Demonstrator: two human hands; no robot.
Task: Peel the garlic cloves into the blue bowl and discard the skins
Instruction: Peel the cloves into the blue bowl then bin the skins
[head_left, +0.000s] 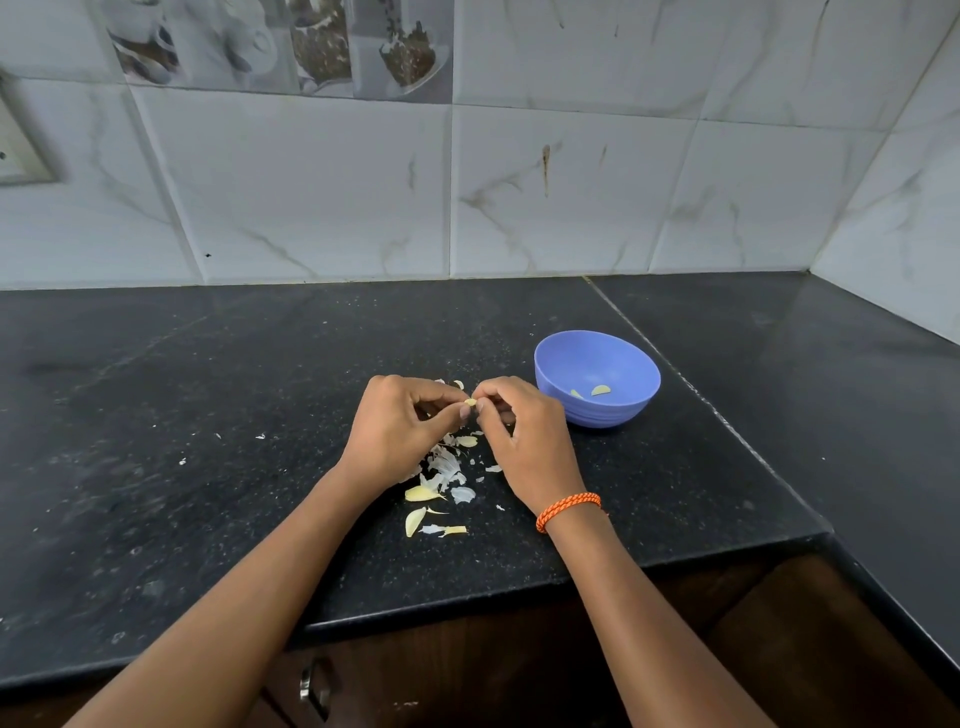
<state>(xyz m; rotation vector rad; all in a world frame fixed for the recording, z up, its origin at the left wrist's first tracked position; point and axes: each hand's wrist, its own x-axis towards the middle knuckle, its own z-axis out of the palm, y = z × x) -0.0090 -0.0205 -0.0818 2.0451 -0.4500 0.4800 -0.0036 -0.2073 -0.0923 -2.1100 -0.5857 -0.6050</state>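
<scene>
My left hand (395, 426) and my right hand (524, 436) meet above the black counter, and both pinch one small garlic clove (470, 402) between their fingertips. To the right stands the blue bowl (628, 405), with two peeled cloves (600, 390) inside it. Under and just in front of my hands lies a scatter of white garlic skins (448, 465). Two unpeeled cloves (422, 493) lie among them, nearer to me.
The black stone counter (208, 441) runs back to a tiled wall and turns a corner on the right. Its front edge is close to me, with dark wooden cabinet doors and a metal handle (311, 680) below. An orange cord bracelet (566, 509) circles my right wrist.
</scene>
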